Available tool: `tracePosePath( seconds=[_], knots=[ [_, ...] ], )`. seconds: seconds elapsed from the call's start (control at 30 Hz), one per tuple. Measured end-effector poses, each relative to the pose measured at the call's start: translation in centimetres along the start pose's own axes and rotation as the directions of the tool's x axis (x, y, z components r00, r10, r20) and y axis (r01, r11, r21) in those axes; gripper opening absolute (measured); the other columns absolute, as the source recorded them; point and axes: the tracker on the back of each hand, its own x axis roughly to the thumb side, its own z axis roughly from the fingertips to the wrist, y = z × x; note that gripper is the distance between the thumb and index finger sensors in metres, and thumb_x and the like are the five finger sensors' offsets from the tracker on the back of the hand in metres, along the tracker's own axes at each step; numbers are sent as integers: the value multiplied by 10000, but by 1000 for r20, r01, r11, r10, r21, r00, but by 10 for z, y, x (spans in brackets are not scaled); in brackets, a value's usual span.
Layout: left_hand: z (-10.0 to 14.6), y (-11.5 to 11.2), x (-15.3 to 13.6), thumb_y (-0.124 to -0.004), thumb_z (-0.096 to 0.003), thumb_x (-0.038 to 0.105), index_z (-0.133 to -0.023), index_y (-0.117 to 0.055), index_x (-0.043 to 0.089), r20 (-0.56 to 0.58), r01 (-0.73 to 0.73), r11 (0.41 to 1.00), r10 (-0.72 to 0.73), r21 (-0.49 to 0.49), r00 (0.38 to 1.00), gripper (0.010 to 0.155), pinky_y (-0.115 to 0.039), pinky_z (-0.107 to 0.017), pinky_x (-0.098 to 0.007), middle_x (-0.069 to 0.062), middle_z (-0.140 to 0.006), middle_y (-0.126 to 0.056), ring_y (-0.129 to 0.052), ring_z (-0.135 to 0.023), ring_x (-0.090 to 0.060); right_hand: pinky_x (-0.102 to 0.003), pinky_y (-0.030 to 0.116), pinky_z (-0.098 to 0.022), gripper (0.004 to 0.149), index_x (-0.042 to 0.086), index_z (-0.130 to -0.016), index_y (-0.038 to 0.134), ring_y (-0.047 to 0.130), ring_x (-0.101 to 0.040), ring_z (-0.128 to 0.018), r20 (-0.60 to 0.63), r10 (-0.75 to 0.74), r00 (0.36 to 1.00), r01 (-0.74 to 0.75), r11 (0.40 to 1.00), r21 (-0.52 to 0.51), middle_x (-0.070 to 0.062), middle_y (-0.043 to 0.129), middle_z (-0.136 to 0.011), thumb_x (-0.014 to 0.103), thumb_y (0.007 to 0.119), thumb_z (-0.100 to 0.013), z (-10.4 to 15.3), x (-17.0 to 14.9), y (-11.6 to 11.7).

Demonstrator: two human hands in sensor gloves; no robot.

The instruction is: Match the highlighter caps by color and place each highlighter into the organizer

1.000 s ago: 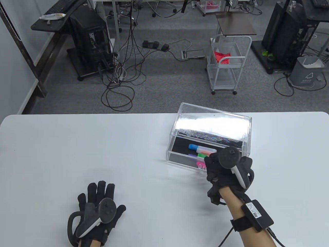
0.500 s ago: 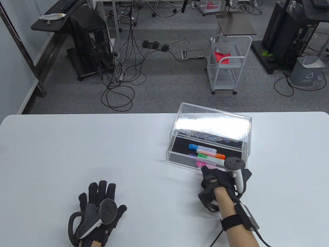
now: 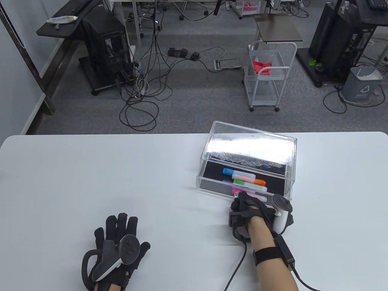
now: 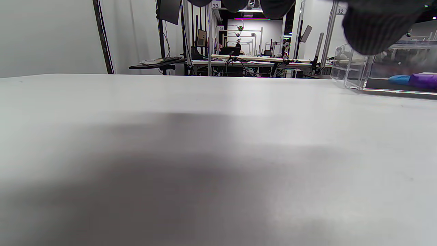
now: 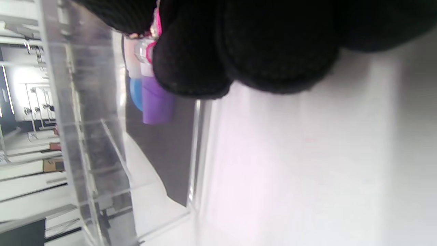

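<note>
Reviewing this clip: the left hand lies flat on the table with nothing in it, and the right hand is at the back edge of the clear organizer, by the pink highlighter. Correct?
One error: the right hand is at the near, front edge of the clear organizer, not the back; the table view shows it. The left hand does lie flat and empty, and the pink highlighter is by the right hand.

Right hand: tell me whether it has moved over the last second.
Yes. The right hand has pulled back toward the table's near edge, off the clear organizer and onto the table in front of it.

Small white number sign [image 4: 215, 5] reads "33"; a second small white sign [image 4: 339, 11] reads "32", both far beyond the fingertips
</note>
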Motion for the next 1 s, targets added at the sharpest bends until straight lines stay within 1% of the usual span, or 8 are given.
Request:
tracePosePath(
  seconds=[0.33,0.6,0.87,0.93,1.0],
  knots=[
    [0,0,-1,-520,-591,737,-1221,-107,298,-15,5,1000,-5,-10,1000,872,-167,-789,-708,-33,-1263,7,-32,-1202,-426,-511,845,-244,503,-1,-783,816,1008,-235,-256,-22,-20,1000,20,1000,-9,-75,1016,-474,377,767,-455,-28,25,2],
    [1,0,-3,-517,-590,741,-1220,-106,302,-28,3,1000,-4,-10,1000,871,-164,-788,-708,-30,-1262,14,-22,-1199,-424,-510,841,-254,497,10,-782,820,1007,-239,-255,-29,-27,999,26,999,-24,-79,1017,-474,378,767,-453,-44,40,3],
    [2,0,-3,-517,-590,742,-1219,-104,302,-33,12,1000,-12,-13,999,872,-163,-789,-707,-31,-1261,16,-20,-1198,-424,-515,836,-266,501,12,-789,816,1004,-253,-274,-35,-21,999,21,1000,-11,-95,1018,-488,381,767,-455,-48,42,5],
    [1,0,-3,-518,-588,742,-1219,-104,303,-31,12,1000,-12,-13,999,873,-163,-787,-709,-30,-1262,16,-21,-1198,-425,-521,829,-286,537,9,-822,793,999,-269,-304,-34,-10,999,9,1000,-3,-121,1009,-526,404,757,-460,-46,41,5],
    [-1,0,-4,-517,-589,742,-1219,-102,305,-34,10,1000,-11,-19,999,872,-163,-788,-708,-29,-1262,15,-23,-1199,-424,-539,821,-308,611,-19,-868,754,998,-306,-343,-56,23,998,-22,1000,19,-185,996,-582,434,756,-458,-41,40,4]
  ],
)
